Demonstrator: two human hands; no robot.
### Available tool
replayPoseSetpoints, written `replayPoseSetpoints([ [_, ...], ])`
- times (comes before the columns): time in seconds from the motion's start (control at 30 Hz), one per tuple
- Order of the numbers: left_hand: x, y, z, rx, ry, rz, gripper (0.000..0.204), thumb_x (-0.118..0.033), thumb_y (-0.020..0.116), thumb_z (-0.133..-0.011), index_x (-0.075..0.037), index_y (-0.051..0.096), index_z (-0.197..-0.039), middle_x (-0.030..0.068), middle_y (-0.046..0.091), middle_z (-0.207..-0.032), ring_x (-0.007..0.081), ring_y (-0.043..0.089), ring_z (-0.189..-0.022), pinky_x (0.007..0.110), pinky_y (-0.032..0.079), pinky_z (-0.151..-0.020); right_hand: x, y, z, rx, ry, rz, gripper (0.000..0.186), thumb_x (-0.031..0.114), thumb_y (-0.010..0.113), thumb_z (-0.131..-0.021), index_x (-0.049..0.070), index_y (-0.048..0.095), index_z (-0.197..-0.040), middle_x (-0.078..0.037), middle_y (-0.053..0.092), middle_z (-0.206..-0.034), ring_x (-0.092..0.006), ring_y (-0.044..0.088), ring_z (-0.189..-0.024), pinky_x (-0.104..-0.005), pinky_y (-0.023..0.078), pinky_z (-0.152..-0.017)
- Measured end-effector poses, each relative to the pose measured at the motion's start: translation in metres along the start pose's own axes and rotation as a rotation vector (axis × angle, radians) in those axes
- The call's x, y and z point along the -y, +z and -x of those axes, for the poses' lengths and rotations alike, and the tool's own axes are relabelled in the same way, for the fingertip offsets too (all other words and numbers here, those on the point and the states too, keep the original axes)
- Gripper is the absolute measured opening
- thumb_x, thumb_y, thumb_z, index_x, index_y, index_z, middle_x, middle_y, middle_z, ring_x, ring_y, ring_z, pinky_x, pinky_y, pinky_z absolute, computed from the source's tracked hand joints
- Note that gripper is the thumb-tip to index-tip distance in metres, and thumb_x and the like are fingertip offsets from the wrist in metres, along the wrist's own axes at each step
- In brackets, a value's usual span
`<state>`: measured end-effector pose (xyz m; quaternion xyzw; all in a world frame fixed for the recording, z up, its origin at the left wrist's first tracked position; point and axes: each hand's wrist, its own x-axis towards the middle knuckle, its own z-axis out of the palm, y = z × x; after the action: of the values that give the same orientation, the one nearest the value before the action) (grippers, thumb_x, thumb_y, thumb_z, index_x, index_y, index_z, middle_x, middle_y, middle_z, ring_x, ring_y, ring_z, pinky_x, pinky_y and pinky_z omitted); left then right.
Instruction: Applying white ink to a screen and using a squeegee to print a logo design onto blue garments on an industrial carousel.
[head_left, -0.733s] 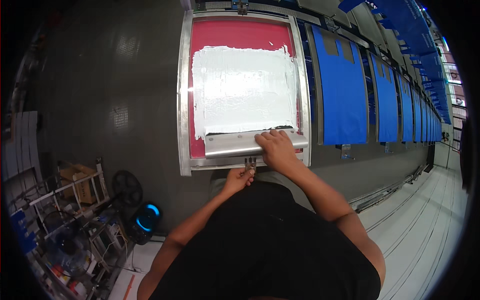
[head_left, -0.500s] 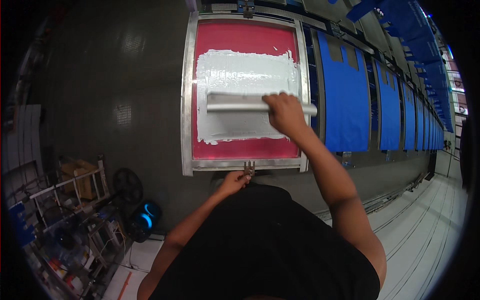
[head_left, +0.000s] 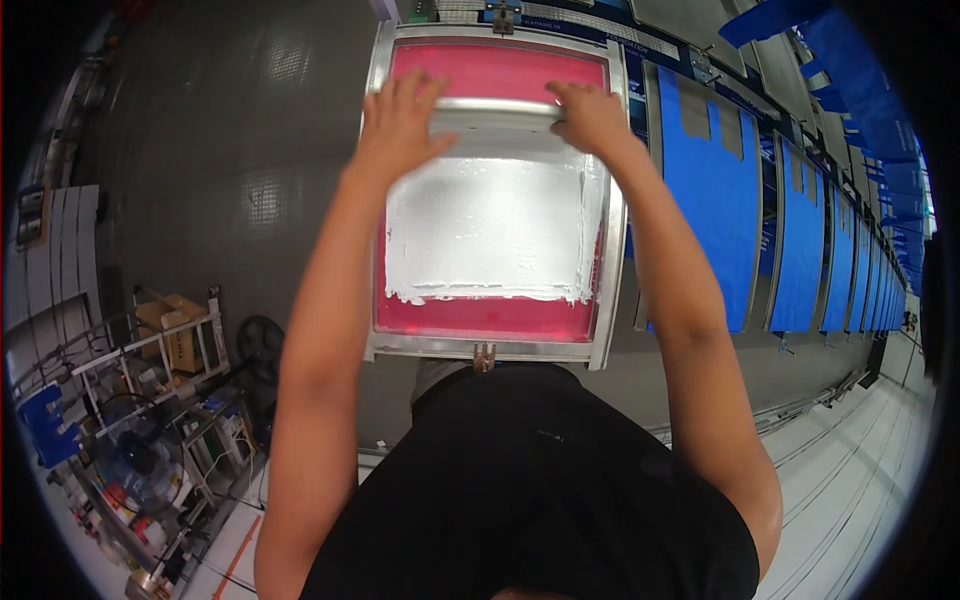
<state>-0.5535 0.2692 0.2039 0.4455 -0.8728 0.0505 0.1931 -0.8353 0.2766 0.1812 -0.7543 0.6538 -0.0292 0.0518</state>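
Note:
A squeegee [head_left: 500, 107] with a pale metal handle lies crosswise near the far end of a metal-framed printing screen [head_left: 612, 250]. My right hand [head_left: 597, 122] is closed on its right end. At the squeegee's left end is my left hand [head_left: 398, 130], open, fingers and thumb spread; whether it touches the handle cannot be made out. White ink [head_left: 485, 225] covers the middle of the screen in a smooth rectangle with ragged edges. Pink mesh [head_left: 490, 320] shows beyond it at the near and far ends. A small metal bracket [head_left: 484, 357] sits at the frame's near edge, against my body.
On the right, a row of boards carries blue fabric pieces [head_left: 706, 220], with more blue fabric [head_left: 885, 120] hanging at the upper right. At the lower left stand a floor fan [head_left: 140, 450], a metal rack and a cardboard box [head_left: 178, 332].
The squeegee and my right hand have moved away from me to the screen's far end. My left hand has left the near bracket and come up to the squeegee's left end.

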Motion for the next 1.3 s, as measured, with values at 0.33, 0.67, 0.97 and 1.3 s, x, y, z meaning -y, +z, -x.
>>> replayPoseSetpoints([
  [0.33,-0.036,0.007,0.119,0.473,-0.089,0.138,0.047,-0.004,0.07,-0.065,-0.008,0.057,-0.109,0.0111,0.052,-0.104,0.0314,0.05,-0.099,0.043,0.04,-0.09,0.041,0.052,0.164,0.064,-0.042,-0.038,0.026,0.001,0.052,-0.075,0.007,0.054,-0.101,-0.011,0.056,-0.098,-0.0315,0.054,-0.093,-0.0454,0.042,-0.079],
  [0.67,-0.082,-0.076,0.203,0.492,-0.15,0.268,0.036,-0.008,0.076,-0.06,-0.007,0.062,-0.093,0.0085,0.059,-0.087,0.0268,0.055,-0.089,0.039,0.042,-0.083,0.083,-0.004,0.27,0.147,-0.008,-0.258,0.036,-0.002,0.059,-0.062,0.006,0.059,-0.097,-0.01,0.059,-0.089,-0.0298,0.056,-0.09,-0.0414,0.041,-0.076],
  [0.97,-0.079,-0.054,0.22,0.34,-0.071,0.331,0.033,-0.002,0.067,-0.057,-0.005,0.061,-0.09,0.0113,0.061,-0.083,0.0296,0.059,-0.084,0.041,0.048,-0.076,0.08,0.018,0.27,0.213,0.019,-0.257,0.038,0.003,0.065,-0.057,0.009,0.065,-0.095,-0.01,0.066,-0.091,-0.03,0.061,-0.091,-0.0438,0.042,-0.094],
  [1.3,-0.001,0.035,0.064,0.369,-0.214,0.201,0.017,-0.01,0.068,-0.067,-0.008,0.067,-0.084,0.015,0.067,-0.083,0.0354,0.064,-0.08,0.046,0.052,-0.071,0.006,0.049,0.09,0.035,0.019,-0.054,0.036,0.007,0.063,-0.065,0.015,0.069,-0.1,-0.011,0.067,-0.077,-0.0299,0.065,-0.076,-0.0464,0.046,-0.085],
])
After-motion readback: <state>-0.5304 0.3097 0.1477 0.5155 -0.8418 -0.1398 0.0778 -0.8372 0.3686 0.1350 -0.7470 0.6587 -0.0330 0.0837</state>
